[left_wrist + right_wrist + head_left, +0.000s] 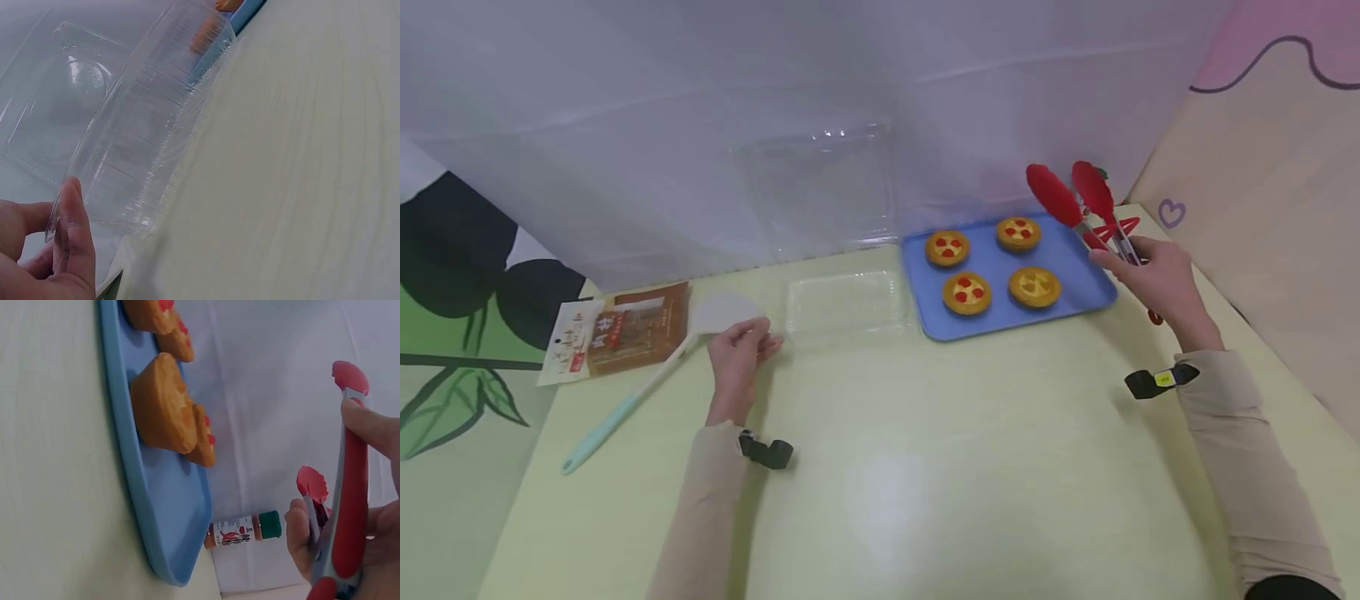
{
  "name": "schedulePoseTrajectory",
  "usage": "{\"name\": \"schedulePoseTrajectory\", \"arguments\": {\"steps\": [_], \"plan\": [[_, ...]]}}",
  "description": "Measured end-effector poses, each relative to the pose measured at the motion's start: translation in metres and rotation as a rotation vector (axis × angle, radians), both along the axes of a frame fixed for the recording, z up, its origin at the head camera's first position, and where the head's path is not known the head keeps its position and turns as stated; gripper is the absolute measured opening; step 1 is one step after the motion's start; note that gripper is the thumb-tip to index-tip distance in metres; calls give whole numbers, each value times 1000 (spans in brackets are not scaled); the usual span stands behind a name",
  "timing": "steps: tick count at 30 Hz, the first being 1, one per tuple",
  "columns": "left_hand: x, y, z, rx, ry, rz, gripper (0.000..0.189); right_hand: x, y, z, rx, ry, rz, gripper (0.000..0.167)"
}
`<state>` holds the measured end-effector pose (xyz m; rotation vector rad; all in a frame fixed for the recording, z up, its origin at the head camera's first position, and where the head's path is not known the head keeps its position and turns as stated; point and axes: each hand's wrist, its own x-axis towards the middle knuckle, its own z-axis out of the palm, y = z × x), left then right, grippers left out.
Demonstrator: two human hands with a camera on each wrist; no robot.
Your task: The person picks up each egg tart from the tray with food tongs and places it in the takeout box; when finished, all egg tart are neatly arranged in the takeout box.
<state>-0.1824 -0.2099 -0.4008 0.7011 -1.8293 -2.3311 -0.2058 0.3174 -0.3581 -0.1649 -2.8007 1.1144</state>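
My left hand (735,362) pinches the near left corner of a clear plastic clamshell box (137,150) by its rim. The box's lid (820,192) stands raised at the back against the cloth. At the right, my right hand (1168,283) grips red-tipped metal tongs (353,487) above the right end of a blue tray (1082,287). The tongs' two heads are spread apart with nothing between them. Several tarts sit on the tray: one tart (1034,287) has only yellow topping, while others, such as the front left tart (967,294), carry red pieces.
Left of the box lies a spatula (647,387) with a white blade and pale green handle end, partly beside a brown-and-white food packet (632,333). A green-capped seasoning bottle (240,531) stands behind the tray. White cloth (662,183) backs the table.
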Motion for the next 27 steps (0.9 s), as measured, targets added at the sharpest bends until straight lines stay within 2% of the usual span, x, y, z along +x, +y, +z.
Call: {"name": "schedulePoseTrajectory", "arguments": {"steps": [6, 12, 18, 27], "plan": [[-1, 0, -6, -2, 28, 12, 11, -17, -4, -8, 135, -35, 51, 64], [-1, -1, -10, -14, 43, 12, 16, -31, -9, -12, 265, -57, 98, 58], [-1, 0, -10, -14, 39, 15, 13, -43, -18, -13, 311, -82, 117, 57], [0, 0, -7, -10, 35, 15, 7, -46, -32, -11, 324, -71, 112, 52]]}}
